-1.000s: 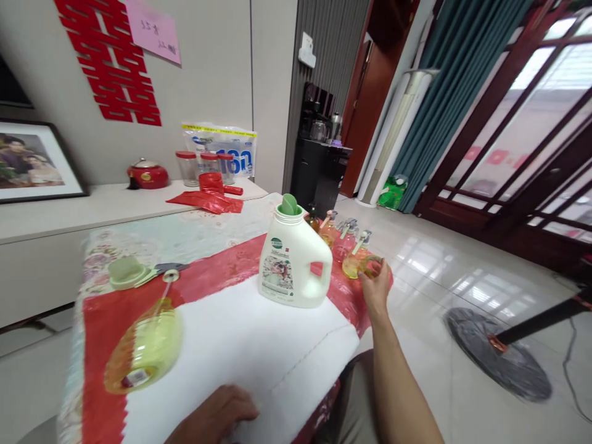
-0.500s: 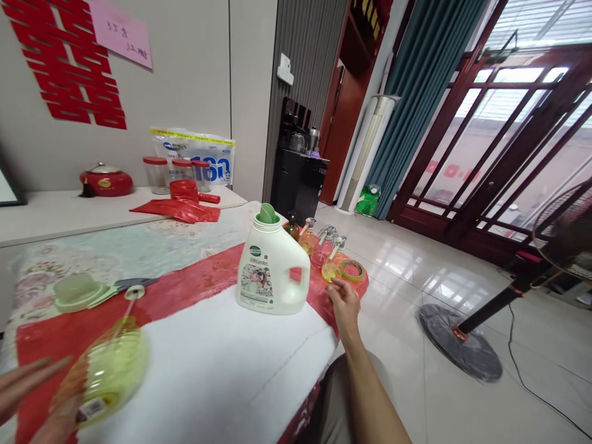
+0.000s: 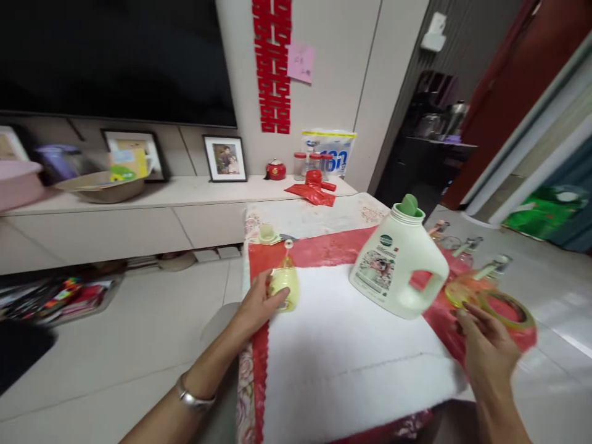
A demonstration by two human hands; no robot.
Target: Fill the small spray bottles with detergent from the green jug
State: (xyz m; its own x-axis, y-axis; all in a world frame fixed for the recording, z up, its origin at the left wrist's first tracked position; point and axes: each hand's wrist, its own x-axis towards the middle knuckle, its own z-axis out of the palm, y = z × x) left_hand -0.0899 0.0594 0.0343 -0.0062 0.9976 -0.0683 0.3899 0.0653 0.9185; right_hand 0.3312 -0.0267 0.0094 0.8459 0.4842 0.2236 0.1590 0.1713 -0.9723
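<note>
My left hand (image 3: 261, 305), a silver bangle at its wrist, is closed round a clear bottle of yellow liquid (image 3: 290, 282) at the left edge of a white cloth (image 3: 342, 345). Its thin neck leads up to a pale round top. My right hand (image 3: 493, 348) has its fingertips pinched together beside a glass bottle of yellow liquid (image 3: 457, 290) and a roll of tape (image 3: 507, 308); whatever they hold is hidden. Between my hands stands a pale green detergent jug (image 3: 398, 265), a green piece (image 3: 409, 205) sticking out of its mouth.
A pale green cap (image 3: 267, 233) and dark blades (image 3: 287, 237) lie behind the left bottle. More small glass bottles (image 3: 467, 253) stand right of the jug. At the back are red plastic (image 3: 314, 194), lidded jars (image 3: 300, 166) and a red pot (image 3: 276, 169).
The view has swung left, bringing a television and picture frames in. My left hand, earlier blurred beside the yellow bottle, is now wrapped round it. My right hand stays by the glass bottles.
</note>
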